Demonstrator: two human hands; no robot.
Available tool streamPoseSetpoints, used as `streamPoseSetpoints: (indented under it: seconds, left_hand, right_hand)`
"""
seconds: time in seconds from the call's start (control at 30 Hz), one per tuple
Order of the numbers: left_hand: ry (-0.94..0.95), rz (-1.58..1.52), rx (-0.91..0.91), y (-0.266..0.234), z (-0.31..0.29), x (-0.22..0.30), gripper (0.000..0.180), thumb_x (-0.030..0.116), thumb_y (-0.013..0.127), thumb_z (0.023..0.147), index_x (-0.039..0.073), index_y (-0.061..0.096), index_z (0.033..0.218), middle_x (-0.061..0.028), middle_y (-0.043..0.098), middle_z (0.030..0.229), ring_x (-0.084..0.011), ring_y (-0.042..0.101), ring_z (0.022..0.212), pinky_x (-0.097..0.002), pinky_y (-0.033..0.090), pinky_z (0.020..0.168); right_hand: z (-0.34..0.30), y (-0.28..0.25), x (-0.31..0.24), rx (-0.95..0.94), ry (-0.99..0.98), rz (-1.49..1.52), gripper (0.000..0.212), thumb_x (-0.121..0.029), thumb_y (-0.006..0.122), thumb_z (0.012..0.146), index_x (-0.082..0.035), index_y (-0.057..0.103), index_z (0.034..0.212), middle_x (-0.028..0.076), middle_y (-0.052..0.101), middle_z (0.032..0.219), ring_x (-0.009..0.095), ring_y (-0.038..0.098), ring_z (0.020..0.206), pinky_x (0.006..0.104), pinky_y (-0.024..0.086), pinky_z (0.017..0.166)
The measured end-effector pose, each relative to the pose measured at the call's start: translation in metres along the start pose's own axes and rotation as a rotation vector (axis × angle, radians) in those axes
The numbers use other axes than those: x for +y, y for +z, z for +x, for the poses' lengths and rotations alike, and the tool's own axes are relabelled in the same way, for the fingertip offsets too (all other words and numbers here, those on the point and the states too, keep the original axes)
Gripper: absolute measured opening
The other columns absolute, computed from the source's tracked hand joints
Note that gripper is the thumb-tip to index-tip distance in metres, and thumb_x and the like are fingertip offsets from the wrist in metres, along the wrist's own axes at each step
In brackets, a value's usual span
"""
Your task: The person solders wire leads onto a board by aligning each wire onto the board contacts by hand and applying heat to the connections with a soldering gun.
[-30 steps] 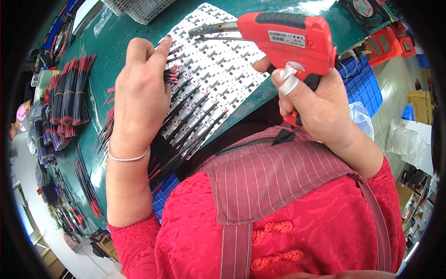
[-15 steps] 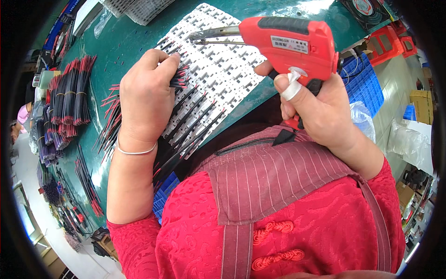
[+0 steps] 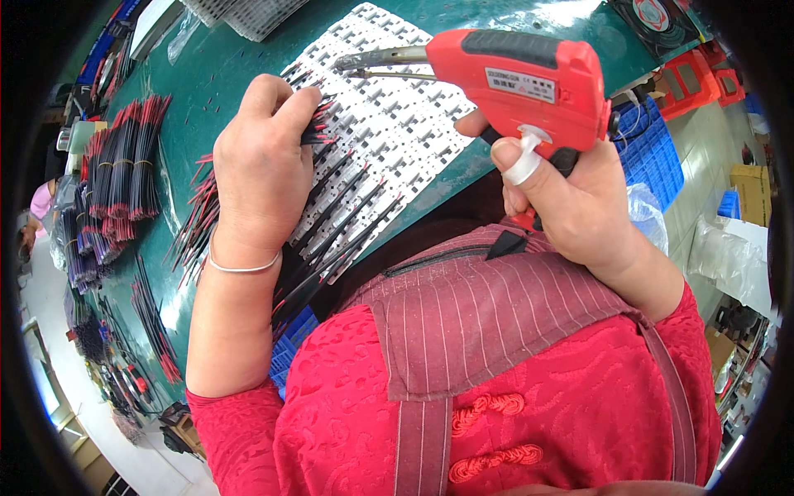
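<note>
Red soldering iron [image 3: 514,89], gripped in the right hand [image 3: 571,194], points leftward above the white board [image 3: 409,120] on the counter [image 3: 219,66], its tip nearer the left hand [image 3: 265,165], which holds a bunch of black wires [image 3: 318,130].

The left arm [image 3: 230,331] reaches forward, its wrist [image 3: 246,236] almost straight. The left hand [image 3: 265,161] has its back up and its fingers [image 3: 263,93] curled, with most tips hidden. The right arm [image 3: 649,277] slants forward and left. The right hand [image 3: 583,202] is curled in a grip, its thumb [image 3: 542,178] pointing up and left.
</note>
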State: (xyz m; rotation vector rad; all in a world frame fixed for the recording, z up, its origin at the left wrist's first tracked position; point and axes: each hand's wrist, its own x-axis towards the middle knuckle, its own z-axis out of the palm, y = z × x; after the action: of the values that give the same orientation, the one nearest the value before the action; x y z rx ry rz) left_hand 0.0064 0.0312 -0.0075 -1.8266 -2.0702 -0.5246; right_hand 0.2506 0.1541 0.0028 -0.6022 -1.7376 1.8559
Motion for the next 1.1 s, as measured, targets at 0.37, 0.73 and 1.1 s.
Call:
streamPoseSetpoints:
  seconds: [0.37, 0.73, 1.1]
  left_hand:
    - [0.0, -0.068, -0.024, 0.002, -0.001, -0.001, 0.039, -0.008, 0.073, 0.064, 0.006, 0.073, 0.101, -0.0101, 0.061, 0.091, -0.03, 0.065, 0.078, -0.0391, 0.054, 0.069]
    - [0.006, -0.058, -0.062, 0.004, -0.003, -0.004, 0.04, -0.005, 0.075, 0.064, 0.007, 0.073, 0.102, -0.0099, 0.061, 0.089, -0.0304, 0.064, 0.078, -0.04, 0.054, 0.07]
    - [0.004, -0.042, -0.062, 0.006, -0.003, -0.004, 0.038, -0.003, 0.073, 0.065, 0.007, 0.074, 0.101, -0.0102, 0.061, 0.089, -0.0296, 0.065, 0.079, -0.0396, 0.055, 0.071]
  right_hand:
    - [0.002, 0.0, 0.002, -0.061, -0.062, -0.084, 0.027, -0.011, 0.063, 0.096, 0.001, 0.061, 0.121, 0.01, 0.069, 0.109, 0.005, 0.055, 0.065, 0.0214, 0.047, 0.056]
    - [0.001, 0.004, 0.006, -0.039, -0.017, -0.063, 0.026, -0.008, 0.068, 0.094, 0.001, 0.062, 0.118, 0.002, 0.067, 0.092, 0.004, 0.056, 0.068, 0.0218, 0.045, 0.058]
    - [0.007, 0.009, 0.012, -0.013, -0.096, -0.028, 0.023, -0.009, 0.068, 0.095, 0.002, 0.064, 0.115, 0.003, 0.069, 0.094, 0.005, 0.058, 0.07, 0.0217, 0.047, 0.06]
